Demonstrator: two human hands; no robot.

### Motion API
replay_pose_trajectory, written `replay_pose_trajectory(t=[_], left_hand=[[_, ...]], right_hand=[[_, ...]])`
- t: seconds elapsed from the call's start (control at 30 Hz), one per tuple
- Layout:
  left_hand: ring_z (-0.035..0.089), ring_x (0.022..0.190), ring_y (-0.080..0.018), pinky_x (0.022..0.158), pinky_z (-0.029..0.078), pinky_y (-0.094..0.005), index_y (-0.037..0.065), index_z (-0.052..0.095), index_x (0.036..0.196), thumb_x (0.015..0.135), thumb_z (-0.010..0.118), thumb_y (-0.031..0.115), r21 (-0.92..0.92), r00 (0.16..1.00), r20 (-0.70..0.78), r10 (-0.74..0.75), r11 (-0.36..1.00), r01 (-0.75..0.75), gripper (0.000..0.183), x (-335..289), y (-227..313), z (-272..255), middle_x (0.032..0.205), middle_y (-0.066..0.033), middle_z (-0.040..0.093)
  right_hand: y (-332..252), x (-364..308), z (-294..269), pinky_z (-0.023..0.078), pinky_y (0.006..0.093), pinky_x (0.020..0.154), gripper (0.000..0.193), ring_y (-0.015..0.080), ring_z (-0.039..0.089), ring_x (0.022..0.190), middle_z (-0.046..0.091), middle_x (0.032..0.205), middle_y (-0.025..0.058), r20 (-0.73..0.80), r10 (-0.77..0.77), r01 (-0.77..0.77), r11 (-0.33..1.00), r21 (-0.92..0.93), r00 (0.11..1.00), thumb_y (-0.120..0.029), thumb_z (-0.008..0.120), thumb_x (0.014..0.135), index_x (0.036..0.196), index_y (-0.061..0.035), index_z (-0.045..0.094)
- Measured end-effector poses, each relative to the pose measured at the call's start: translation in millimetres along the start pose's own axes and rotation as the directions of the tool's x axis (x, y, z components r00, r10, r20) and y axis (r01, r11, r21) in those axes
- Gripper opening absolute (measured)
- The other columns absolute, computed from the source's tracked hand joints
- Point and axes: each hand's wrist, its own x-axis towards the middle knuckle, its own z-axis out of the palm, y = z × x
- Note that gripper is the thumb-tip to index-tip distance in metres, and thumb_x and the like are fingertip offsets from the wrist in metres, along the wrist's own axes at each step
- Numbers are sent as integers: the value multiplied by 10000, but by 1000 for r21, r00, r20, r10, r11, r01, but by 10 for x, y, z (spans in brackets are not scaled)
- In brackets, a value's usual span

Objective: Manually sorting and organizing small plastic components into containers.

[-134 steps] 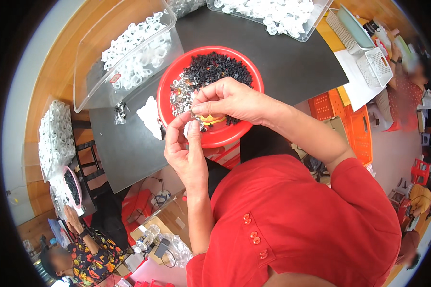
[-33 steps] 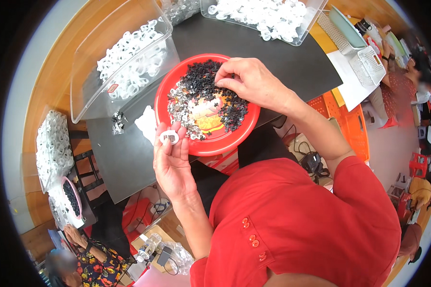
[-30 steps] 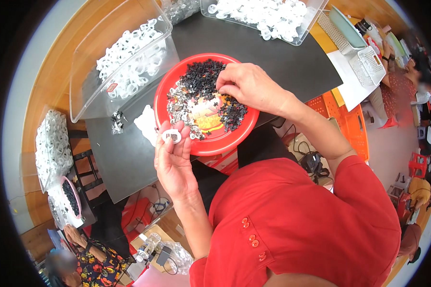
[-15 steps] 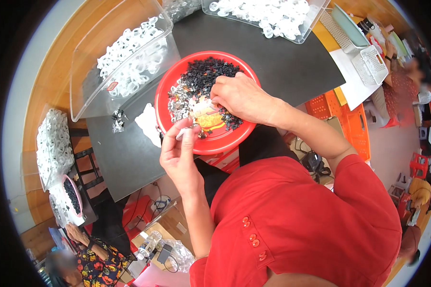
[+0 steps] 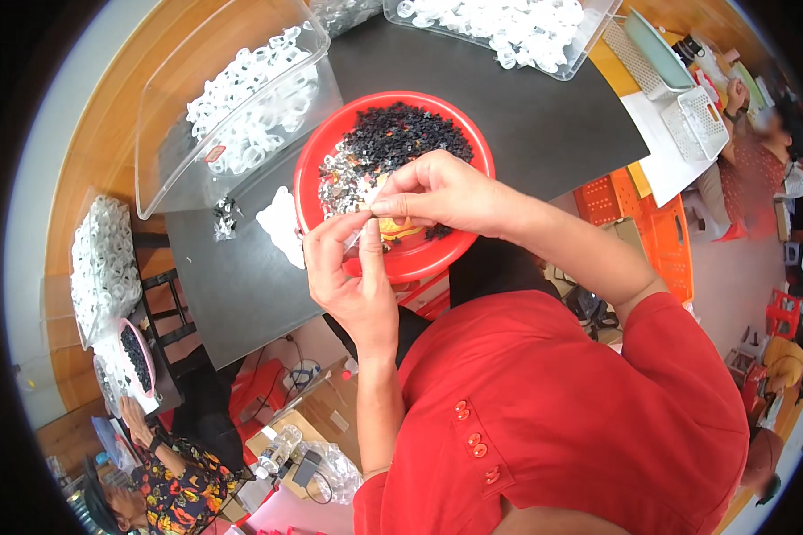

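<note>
The left hand curls lightly round a pale piece, mostly hidden, towards 7 o'clock over the red tray; the right hand presses thumb and forefinger together against its fingertips, anything between too small to tell. If that crowded pinch slipped, the piece could drop among silver bits at 9 o'clock or black bits at 12; beyond, at 10, stands a clear bin

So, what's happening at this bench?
A person's left hand and right hand meet at the fingertips over a round red tray; whatever they pinch is mostly hidden. The tray holds small black parts beside silvery pieces. A clear plastic bin of white ring-shaped parts sits beyond, leftward, on the black table.
</note>
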Motion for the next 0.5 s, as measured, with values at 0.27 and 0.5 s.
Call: replay_pose_trajectory(t=[0.27,0.5], left_hand=[[612,781,-85,669,471,-215,33,621,985,909,617,94,-680,828,240,-508,521,516,97,52,77,24,909,-39,651],[621,821,-107,738,504,-250,42,617,995,896,621,108,-691,792,272,-546,463,556,119,18,150,-100,915,-32,647]], right_hand=[[-69,-158,171,458,349,648,100,264,603,700,600,789,79,-25,-746,456,433,-778,666,-116,665,800,843,-32,631],[-147,-134,340,459,370,742,160,272,589,821,618,889,89,187,-803,395,64,-917,565,-81,692,763,911,-48,641]])
